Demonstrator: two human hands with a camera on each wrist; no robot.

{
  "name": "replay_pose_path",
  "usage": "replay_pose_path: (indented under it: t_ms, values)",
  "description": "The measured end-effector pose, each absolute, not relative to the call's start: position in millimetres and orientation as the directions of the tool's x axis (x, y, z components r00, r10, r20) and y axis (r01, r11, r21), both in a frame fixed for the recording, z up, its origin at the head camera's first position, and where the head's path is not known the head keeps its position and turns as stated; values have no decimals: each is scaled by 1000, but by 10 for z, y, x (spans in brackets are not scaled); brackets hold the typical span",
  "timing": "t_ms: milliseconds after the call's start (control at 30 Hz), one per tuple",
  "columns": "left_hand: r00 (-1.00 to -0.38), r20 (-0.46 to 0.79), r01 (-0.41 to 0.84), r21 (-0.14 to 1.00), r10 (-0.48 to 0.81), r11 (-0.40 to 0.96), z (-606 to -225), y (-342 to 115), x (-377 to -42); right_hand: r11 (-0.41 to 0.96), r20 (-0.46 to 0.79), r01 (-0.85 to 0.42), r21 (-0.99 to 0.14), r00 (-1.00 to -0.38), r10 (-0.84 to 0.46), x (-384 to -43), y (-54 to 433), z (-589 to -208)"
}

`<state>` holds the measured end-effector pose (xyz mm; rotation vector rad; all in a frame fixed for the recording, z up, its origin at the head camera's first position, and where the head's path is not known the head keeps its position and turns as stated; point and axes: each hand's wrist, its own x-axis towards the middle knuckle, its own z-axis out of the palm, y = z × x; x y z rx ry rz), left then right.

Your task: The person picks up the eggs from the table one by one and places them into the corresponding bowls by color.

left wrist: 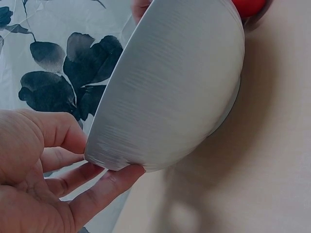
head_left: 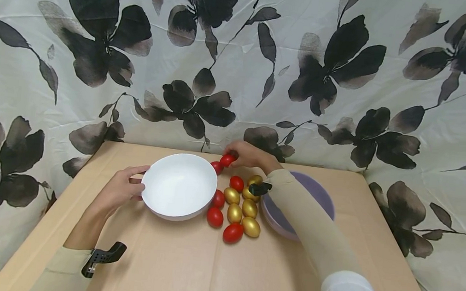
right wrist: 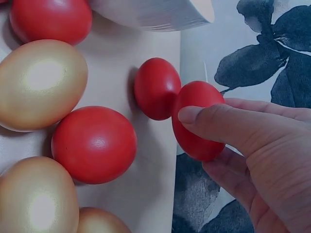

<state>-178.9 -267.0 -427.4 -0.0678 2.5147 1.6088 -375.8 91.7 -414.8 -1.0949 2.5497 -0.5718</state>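
My left hand (head_left: 118, 188) grips the left rim of a white bowl (head_left: 179, 187), its plain white inside facing up. Seen in the left wrist view, the thumb is at the rim and the fingers (left wrist: 109, 191) bear on the outer wall. At the table's far edge, my right hand (head_left: 253, 156) pinches a red egg (right wrist: 192, 145) between thumb and fingers. Right beside that egg is another red egg (right wrist: 157, 89) on the table. More red eggs (head_left: 232, 233) and several gold eggs (head_left: 251, 227) lie grouped between the white bowl and a purple bowl (head_left: 324, 195).
The right forearm crosses over the purple bowl and hides part of it. A floral cloth (head_left: 239, 72) hangs behind the light wooden table (head_left: 189, 262). Black straps (head_left: 103, 259) sit at both wrists.
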Motion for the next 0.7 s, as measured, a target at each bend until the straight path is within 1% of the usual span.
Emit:
replay_pose_path:
  t_ms: [333, 600, 700]
  values:
    - [-988, -150, -116, 893, 45, 434, -4276, -2685, -1785, 619, -109, -633, -465, -653, -750, -3690, 917, -4012]
    - [-987, -157, -125, 898, 42, 421, -4261, -2671, -1776, 528, -40, -690, -495, -589, -807, -3575, 869, -3851]
    - [-987, -155, -123, 900, 43, 417, -4258, -2667, -1773, 506, -25, -697, -508, -575, -818, -3515, 838, -3792]
